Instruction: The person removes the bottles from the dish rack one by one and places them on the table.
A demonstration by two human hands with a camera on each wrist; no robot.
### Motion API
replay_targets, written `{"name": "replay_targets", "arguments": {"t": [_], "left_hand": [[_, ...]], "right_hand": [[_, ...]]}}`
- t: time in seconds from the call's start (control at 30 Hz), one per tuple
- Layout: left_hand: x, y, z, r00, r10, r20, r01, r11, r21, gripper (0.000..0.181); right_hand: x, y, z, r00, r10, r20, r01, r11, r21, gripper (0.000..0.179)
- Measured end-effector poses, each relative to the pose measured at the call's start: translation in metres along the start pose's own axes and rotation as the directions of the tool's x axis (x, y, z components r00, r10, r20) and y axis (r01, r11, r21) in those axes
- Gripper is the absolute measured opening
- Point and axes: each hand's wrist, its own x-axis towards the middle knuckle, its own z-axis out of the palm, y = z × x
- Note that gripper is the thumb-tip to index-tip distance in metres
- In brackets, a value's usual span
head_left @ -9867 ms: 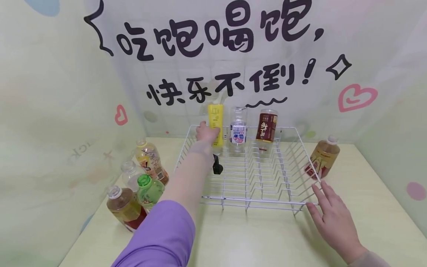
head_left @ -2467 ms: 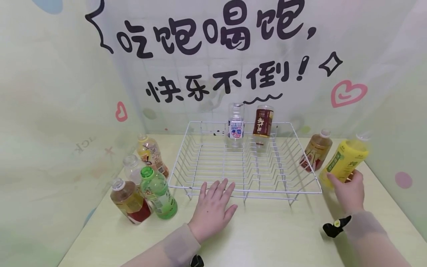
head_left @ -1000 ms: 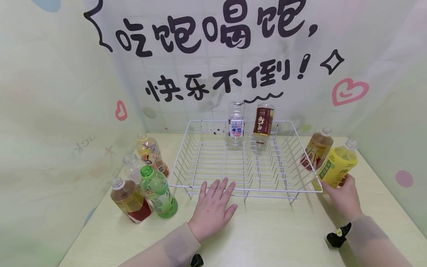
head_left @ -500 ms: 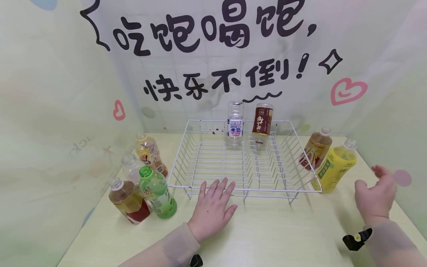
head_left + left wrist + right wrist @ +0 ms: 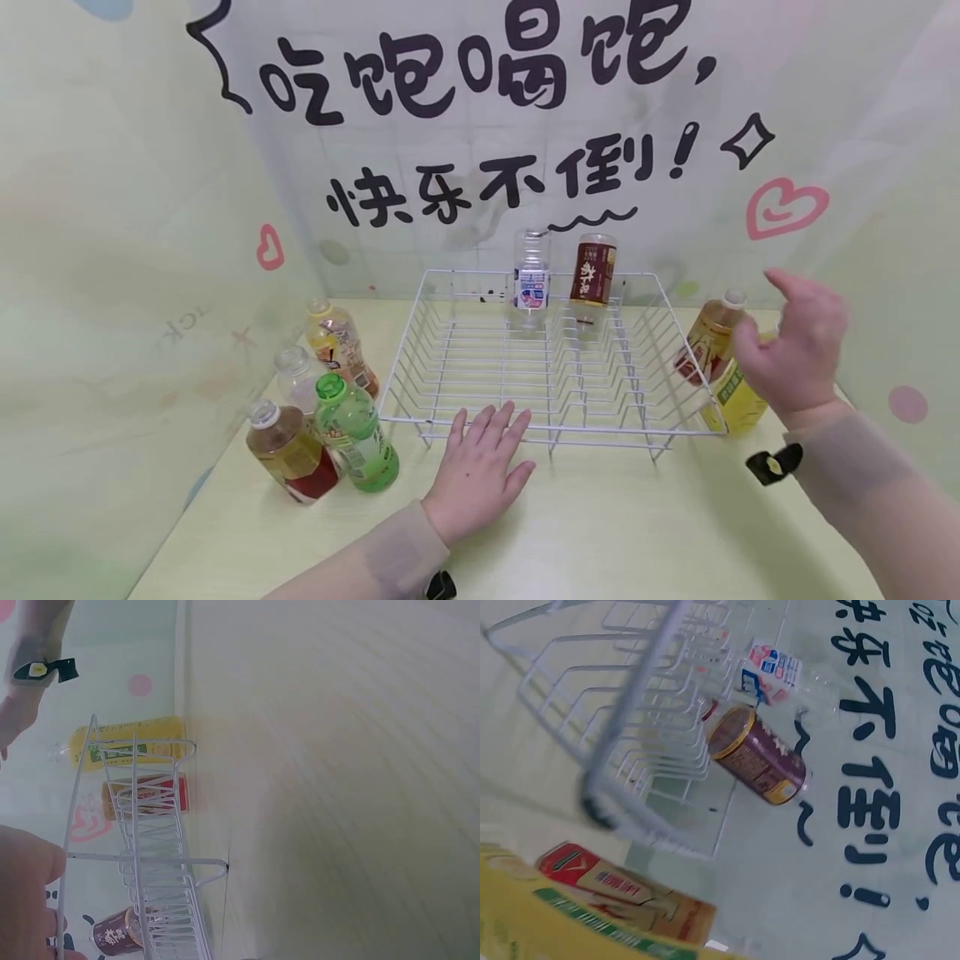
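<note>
A white wire rack stands on the table. My left hand rests on its front rim with the fingers spread. On the right, my right hand is raised with thumb and index finger apart, holding nothing. It overlaps the yellow-labelled bottle, which stands upright beside the rack and is partly hidden; this bottle shows whole in the left wrist view. A brown tea-coloured bottle stands just behind it. Upside down at the rack's back are a clear bottle and a maroon-labelled bottle.
Several uncapped bottles stand left of the rack: a green one, an amber one with a red base, a clear one and a yellow-labelled patterned one. Printed fabric walls enclose the table behind and at both sides.
The yellow bottle went from the rack's back left to the table at right, where my right hand released it. That hand swung right, then up and left. My left hand now rests on the rim.
</note>
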Motion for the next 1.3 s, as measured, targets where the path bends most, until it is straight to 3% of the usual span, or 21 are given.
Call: {"name": "replay_targets", "arguments": {"t": [0.17,0.27,0.4,0.47,0.6,0.67,0.83,0.9,1.07,1.17,1.23,1.3], "left_hand": [[0.001,-0.003,0.002,1.0,-0.001,0.005,0.001,1.0,-0.007,0.058],[0.001,-0.005,0.003,1.0,-0.002,0.006,0.002,1.0,-0.001,0.059],[0.001,-0.006,0.005,1.0,-0.001,0.009,0.001,1.0,0.001,0.059],[0.001,-0.006,0.005,1.0,-0.001,0.014,0.001,1.0,0.0,0.059],[0.001,-0.006,0.004,1.0,-0.001,0.02,0.001,1.0,-0.002,0.059],[0.001,-0.006,0.004,1.0,0.001,0.021,-0.001,1.0,0.001,0.06],[0.0,-0.006,0.004,1.0,0.01,0.012,-0.01,1.0,0.014,0.06],[-0.001,-0.006,0.004,1.0,0.014,0.009,-0.014,1.0,0.019,0.06],[-0.003,-0.005,0.004,1.0,0.026,0.004,-0.027,0.999,0.028,0.061],[-0.004,-0.005,0.003,1.0,0.029,-0.001,-0.029,0.999,0.027,0.062],[-0.005,-0.005,0.003,1.0,0.029,-0.003,-0.029,0.999,0.029,0.061],[-0.005,-0.005,0.002,1.0,0.029,-0.01,-0.029,0.999,0.026,0.06]], "right_hand": [[0.022,-0.008,0.044,0.996,-0.03,0.09,0.031,0.999,-0.012,0.05],[0.028,-0.005,0.069,0.989,0.042,0.144,-0.038,0.999,-0.026,0.048],[0.034,0.002,0.097,0.951,0.182,0.249,-0.168,0.983,-0.076,0.048],[0.037,0.006,0.109,0.925,0.212,0.315,-0.181,0.976,-0.125,0.049],[0.039,0.017,0.132,0.874,0.185,0.449,-0.082,0.968,-0.239,0.05],[0.04,0.021,0.142,0.834,0.171,0.525,-0.011,0.956,-0.294,0.05],[0.038,0.029,0.162,0.694,0.086,0.715,0.224,0.918,-0.327,0.052],[0.036,0.032,0.168,0.655,0.034,0.755,0.306,0.902,-0.306,0.053],[0.033,0.037,0.181,0.61,-0.045,0.791,0.43,0.858,-0.283,0.05],[0.033,0.039,0.187,0.572,-0.09,0.815,0.496,0.83,-0.256,0.052],[0.034,0.04,0.191,0.574,-0.067,0.816,0.457,0.853,-0.251,0.056],[0.036,0.039,0.196,0.605,0.037,0.795,0.31,0.909,-0.278,0.057]]}}
